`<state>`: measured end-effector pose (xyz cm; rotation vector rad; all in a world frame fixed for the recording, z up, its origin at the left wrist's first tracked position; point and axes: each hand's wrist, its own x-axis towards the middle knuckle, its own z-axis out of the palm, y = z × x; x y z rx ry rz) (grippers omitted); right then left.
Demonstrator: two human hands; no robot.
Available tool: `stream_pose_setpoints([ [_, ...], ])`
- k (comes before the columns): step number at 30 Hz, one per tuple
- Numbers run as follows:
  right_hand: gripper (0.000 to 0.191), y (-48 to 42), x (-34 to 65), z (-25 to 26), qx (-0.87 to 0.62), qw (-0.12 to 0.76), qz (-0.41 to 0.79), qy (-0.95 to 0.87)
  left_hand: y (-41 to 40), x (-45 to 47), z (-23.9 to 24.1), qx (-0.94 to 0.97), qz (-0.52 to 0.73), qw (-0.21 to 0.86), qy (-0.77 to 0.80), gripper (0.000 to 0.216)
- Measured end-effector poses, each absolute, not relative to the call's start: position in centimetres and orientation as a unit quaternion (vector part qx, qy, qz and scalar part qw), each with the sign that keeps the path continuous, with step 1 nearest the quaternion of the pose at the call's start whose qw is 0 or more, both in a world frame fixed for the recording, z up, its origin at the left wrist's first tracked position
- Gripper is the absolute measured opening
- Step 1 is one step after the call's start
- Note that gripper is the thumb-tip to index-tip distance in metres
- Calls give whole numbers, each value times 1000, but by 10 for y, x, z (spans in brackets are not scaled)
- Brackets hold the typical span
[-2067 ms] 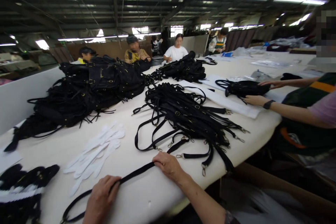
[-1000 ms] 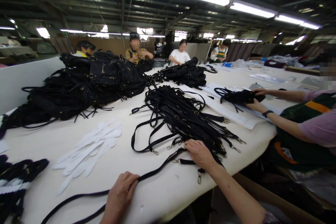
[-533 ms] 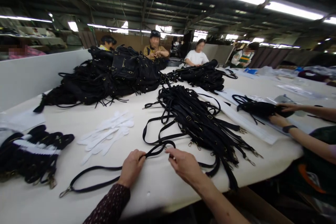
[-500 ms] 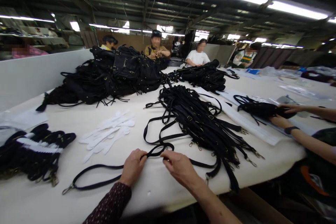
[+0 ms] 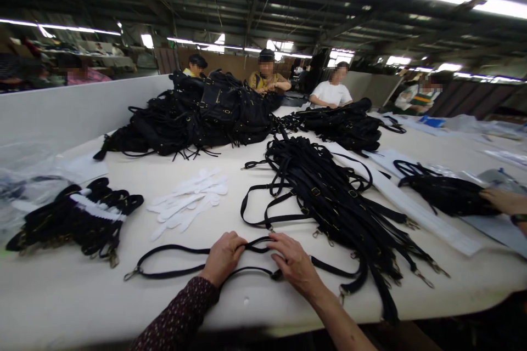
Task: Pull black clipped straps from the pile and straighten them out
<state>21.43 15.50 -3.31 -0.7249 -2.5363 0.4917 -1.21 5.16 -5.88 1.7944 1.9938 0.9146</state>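
A black strap [image 5: 173, 247] with a metal snap hook at its left end lies looped on the table before me. My left hand [image 5: 224, 259] is closed on the strap, thumb and fingers pinching it. My right hand [image 5: 294, 264] bends over the strap's right part, its fingertips closed on the band; a dark piece, perhaps a buckle, shows under the fingers. Just beyond my right hand lies a big heap of black straps [image 5: 329, 203] with gold buckles and snap hooks. White paper strips [image 5: 191, 197] are spread behind my left hand.
On the left lies a bundle of black straps [image 5: 78, 219] wrapped with a white band. Black bags [image 5: 214, 109] are piled at the back by a grey partition [image 5: 74, 115]. At right a co-worker's hand [image 5: 508, 200] touches a black bag [image 5: 448, 194]. Other people sit across the table.
The view has turned left, so things sit further right. A length of strap now curves between my hands nearer the table edge. The co-worker's arms are partly out of view.
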Motion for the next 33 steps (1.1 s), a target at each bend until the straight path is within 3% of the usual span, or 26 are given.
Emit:
stream_pose_setpoints([
  [5, 22, 159, 195, -54, -247, 261, 171, -917, 47, -11, -54, 626, 327, 154, 691, 21],
  [9, 30, 157, 188, -62, -245, 263, 174, -917, 43, -15, -48, 618, 340, 166, 690, 26],
  [14, 28, 156, 188, -56, -279, 222, 170, -918, 29, -18, -30, 631, 332, 189, 675, 15],
  [23, 29, 165, 182, -54, -259, 212, 196, -922, -18, -11, -29, 656, 262, 99, 701, 9],
  [28, 21, 179, 192, -52, -254, 206, 218, -920, -37, -54, -31, 641, 237, 56, 728, 10],
  [33, 17, 184, 205, -51, -235, 208, 203, -928, -57, -116, -25, 635, 174, 86, 747, 8],
])
